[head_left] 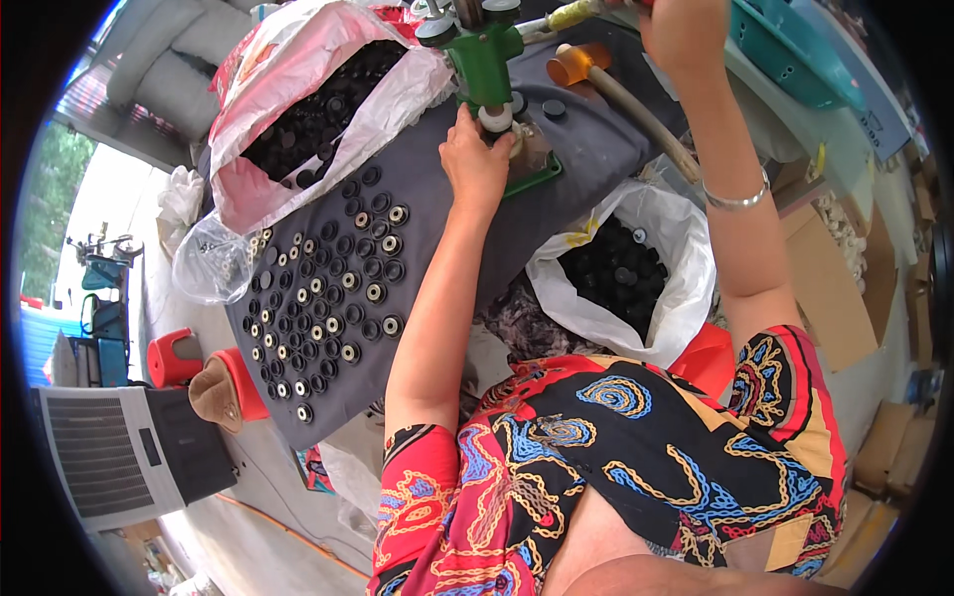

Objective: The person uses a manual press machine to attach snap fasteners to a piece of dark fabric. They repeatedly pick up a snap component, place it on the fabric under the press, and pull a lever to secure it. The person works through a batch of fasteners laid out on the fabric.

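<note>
One green press (485, 70) | just beyond left hand (477, 166), grip unclear | right hand (686, 35) gripping lever (574, 14)

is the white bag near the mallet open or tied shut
Open: the white bag gapes wide at the top, showing black parts inside.

Cropped at top: green press (484, 65), right hand (688, 38)
What the left hand (477, 161) touches is too hidden to tell.
</note>
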Demonstrator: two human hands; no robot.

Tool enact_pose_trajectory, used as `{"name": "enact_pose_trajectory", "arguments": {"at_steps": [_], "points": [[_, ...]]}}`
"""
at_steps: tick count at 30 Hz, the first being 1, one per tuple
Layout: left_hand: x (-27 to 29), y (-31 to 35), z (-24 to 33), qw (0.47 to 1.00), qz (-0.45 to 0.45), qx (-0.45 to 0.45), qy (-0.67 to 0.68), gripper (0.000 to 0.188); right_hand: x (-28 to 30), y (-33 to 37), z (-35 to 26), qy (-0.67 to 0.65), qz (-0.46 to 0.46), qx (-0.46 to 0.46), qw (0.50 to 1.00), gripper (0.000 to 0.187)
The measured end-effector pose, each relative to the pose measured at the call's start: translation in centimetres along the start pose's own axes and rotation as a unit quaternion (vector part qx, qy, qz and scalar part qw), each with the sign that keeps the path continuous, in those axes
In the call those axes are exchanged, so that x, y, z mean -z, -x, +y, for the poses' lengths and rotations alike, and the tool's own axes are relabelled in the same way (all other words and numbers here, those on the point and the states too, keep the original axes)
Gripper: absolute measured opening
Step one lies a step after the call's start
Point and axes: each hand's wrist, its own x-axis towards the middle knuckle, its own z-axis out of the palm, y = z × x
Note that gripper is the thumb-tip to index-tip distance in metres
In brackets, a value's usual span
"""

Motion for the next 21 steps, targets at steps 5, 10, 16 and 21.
{"name": "enact_pose_trajectory", "arguments": {"at_steps": [5,10,16,21], "points": [[-0.2,0.2,0.0,0.998,0.019,-0.009,0.054,0.078,2.0,5.5,0.7,-0.019,-0.021,0.073,0.997,0.024],[2.3,2.9,0.0,0.995,0.052,-0.086,-0.015,0.066,3.5,14.0,4.6,0.003,-0.034,0.177,0.984,0.020],[9.7,3.7,-5.5,0.981,0.091,-0.117,-0.128,0.025,4.0,12.3,3.9,0.015,-0.059,0.144,0.988,0.024],[13.7,1.2,-9.6,0.936,-0.049,-0.114,-0.330,0.029,2.0,4.9,0.0,0.015,-0.023,0.013,1.000,0.028]]}}
